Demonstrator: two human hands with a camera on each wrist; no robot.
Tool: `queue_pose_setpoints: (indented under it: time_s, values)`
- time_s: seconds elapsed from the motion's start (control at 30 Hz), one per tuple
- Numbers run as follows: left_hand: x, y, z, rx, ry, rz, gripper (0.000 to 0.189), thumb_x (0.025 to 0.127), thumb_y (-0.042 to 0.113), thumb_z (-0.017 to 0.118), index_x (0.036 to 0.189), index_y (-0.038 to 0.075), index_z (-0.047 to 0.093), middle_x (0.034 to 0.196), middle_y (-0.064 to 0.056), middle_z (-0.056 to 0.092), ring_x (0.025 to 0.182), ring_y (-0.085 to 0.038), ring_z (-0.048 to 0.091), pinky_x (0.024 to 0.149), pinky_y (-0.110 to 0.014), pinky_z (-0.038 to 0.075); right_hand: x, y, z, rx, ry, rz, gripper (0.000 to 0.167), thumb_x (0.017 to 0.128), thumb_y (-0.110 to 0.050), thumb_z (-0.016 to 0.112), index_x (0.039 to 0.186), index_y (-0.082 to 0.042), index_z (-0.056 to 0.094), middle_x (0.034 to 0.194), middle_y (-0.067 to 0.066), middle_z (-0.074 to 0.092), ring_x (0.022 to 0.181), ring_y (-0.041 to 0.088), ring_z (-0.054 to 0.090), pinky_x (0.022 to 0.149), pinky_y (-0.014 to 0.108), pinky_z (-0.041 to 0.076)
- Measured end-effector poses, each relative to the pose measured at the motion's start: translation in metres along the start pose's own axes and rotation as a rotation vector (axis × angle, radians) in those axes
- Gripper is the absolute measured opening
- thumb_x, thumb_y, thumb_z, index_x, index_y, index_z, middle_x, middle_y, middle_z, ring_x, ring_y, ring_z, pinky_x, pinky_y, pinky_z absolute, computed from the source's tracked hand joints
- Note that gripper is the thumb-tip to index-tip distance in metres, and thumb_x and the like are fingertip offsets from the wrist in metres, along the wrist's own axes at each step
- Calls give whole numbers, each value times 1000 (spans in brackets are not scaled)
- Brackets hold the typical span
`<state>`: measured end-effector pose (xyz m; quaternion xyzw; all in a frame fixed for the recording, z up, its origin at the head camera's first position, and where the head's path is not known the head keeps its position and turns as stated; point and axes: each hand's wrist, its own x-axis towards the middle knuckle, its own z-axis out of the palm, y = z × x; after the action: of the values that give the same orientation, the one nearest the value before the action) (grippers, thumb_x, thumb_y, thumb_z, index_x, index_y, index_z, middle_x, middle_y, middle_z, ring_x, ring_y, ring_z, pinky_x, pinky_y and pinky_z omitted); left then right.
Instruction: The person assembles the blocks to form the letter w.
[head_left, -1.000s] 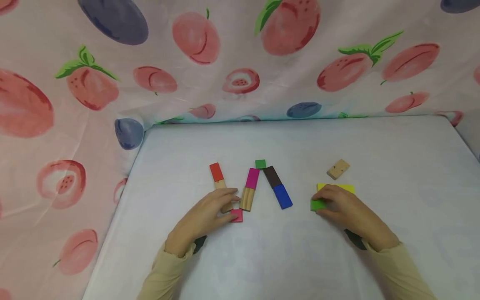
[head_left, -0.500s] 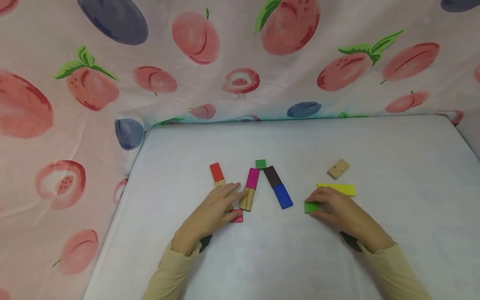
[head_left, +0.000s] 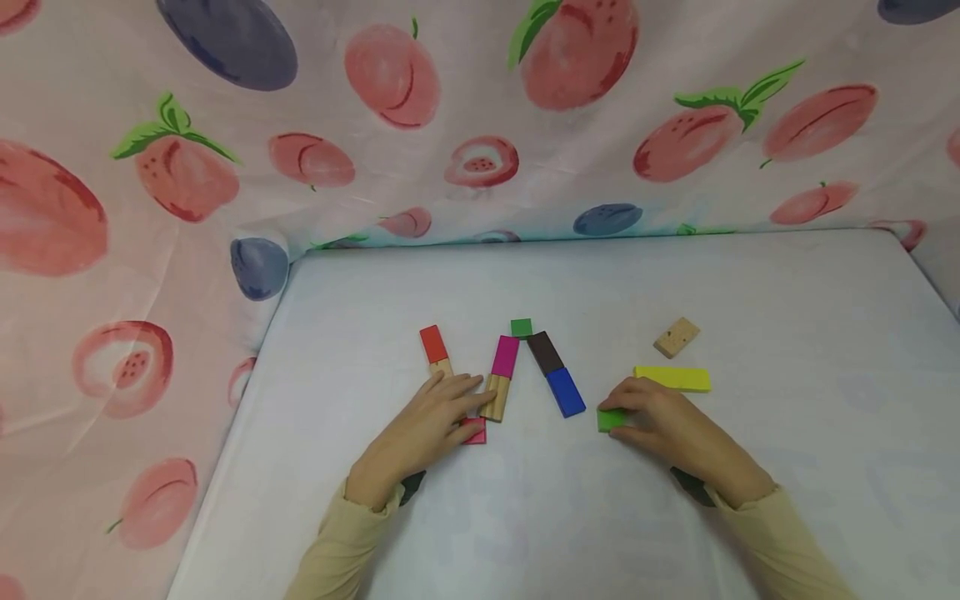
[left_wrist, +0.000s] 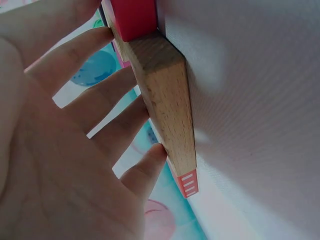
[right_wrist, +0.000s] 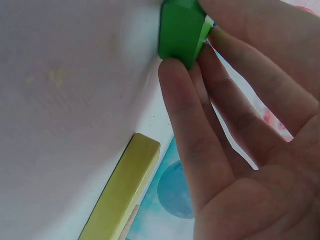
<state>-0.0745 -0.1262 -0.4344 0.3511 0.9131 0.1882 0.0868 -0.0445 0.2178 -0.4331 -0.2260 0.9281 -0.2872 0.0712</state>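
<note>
My right hand (head_left: 663,421) pinches a bright green block (head_left: 611,419) between thumb and fingers, low over the white table. Just behind that hand lies a long yellow block (head_left: 678,379). My left hand (head_left: 420,429) rests on the left-hand blocks with its fingers spread. In the left wrist view its fingertips touch a plain wooden block (left_wrist: 170,110), which is mostly hidden in the head view. A pinkish-red block (head_left: 476,432) sits by the left thumb, and an orange-red block (head_left: 433,344) joins the wooden one's far end.
Between the hands, a magenta block (head_left: 506,356) and a grooved wooden block (head_left: 495,398) form one slanting line, a dark brown block (head_left: 545,354) and a blue block (head_left: 566,392) another. A small green block (head_left: 521,327) tops them. A speckled wooden block (head_left: 677,337) lies back right.
My right hand has moved left with the green block, away from the yellow block. My left hand has shifted slightly right over the blocks, its fingers reaching toward the grooved wooden one.
</note>
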Motion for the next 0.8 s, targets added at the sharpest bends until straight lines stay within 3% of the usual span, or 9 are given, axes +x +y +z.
queue_pose_setpoints:
  time_s: [0.17, 0.43, 0.63, 0.8]
  values:
    - [1, 2, -1, -3, -6, -6, 47, 94, 26, 70, 138, 14, 60, 147, -12, 52, 136, -28, 47, 121, -53, 22, 0, 0, 0, 5, 12, -16, 27, 77, -5, 83, 103, -9, 76, 101, -4, 67, 95, 15, 63, 82, 33, 58]
    - [7, 9, -2, -58, 26, -17, 57, 93, 25, 71, 145, 15, 52, 152, -11, 46, 138, -26, 46, 112, -42, 42, -1, -1, -1, 18, 3, -22, 27, 78, -6, 83, 104, -9, 76, 102, -4, 67, 96, 16, 63, 82, 33, 57]
    - [15, 16, 7, -78, 85, -12, 48, 94, 20, 69, 140, 10, 57, 150, -11, 47, 137, -25, 47, 110, -39, 44, -1, -2, -1, 20, 2, -38, 27, 79, -5, 82, 105, -9, 76, 103, -4, 66, 96, 16, 63, 83, 33, 57]
    - [20, 18, 11, -40, 127, -16, 46, 96, 15, 67, 140, 7, 57, 152, -10, 45, 139, -24, 44, 112, -38, 42, 0, -3, -1, 21, 3, -40, 27, 79, -6, 82, 105, -10, 75, 104, -4, 66, 97, 16, 63, 83, 33, 57]
